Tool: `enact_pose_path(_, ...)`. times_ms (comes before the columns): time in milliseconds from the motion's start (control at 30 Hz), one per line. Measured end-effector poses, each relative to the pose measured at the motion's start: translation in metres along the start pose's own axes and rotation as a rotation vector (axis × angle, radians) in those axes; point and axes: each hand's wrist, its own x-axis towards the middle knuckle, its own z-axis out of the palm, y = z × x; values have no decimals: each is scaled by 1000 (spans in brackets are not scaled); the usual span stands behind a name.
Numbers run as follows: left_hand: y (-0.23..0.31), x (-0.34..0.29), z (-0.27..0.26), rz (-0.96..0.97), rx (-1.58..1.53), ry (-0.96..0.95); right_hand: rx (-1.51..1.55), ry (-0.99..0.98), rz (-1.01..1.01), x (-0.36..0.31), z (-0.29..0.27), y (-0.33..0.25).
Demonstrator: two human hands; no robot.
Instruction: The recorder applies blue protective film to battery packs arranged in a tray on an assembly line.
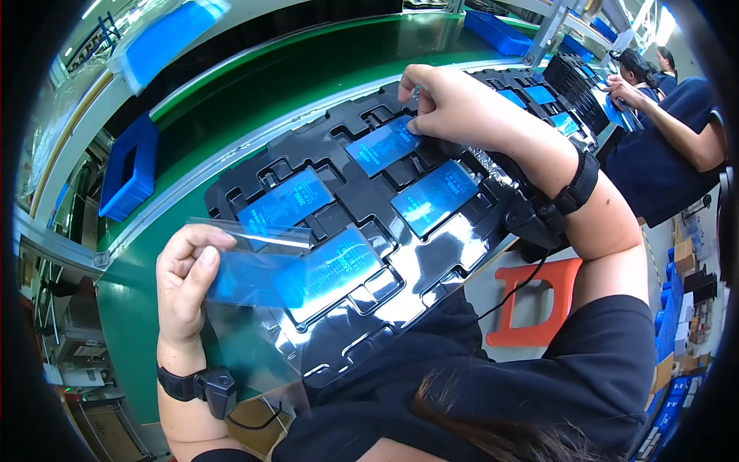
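Green bench point(127, 323) runs under everything, its far side bounded by a pale rail. On it we have a black moulded tray point(350, 202), set at a slant, glossy along its near edge. To our right, a co-worker in a dark top point(654, 173) stands by the line, arm raised. Below the tray's right end we note an orange stool point(531, 304) on the floor. A blue bin point(131, 169) sits tilted in our view at the far left.

Our left hand point(183, 281) pinches a clear sheet point(258, 331) between thumb and curled fingers; the sheet hangs over the tray's left corner, and blue shows through it beside the thumb. Our right hand point(446, 100) reaches across the tray, thumb and forefinger close together at the right end of the top blue pack point(382, 146); we cannot tell whether they grip it or only touch it.

Three more flat packs lie in the tray: the left pack point(285, 199), the right pack point(435, 196), and the near pack point(339, 266), partly under the sheet. Each wrist wears a black strap point(181, 383) with a small box.
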Motion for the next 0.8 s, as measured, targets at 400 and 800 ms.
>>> enact_pose_path(400,-1,1,1,9,-15,0,-218,200,-104,-22,-5,-2)
enact_pose_path(800,0,2,2,14,1,2,-54,102,96,-29,0,18)
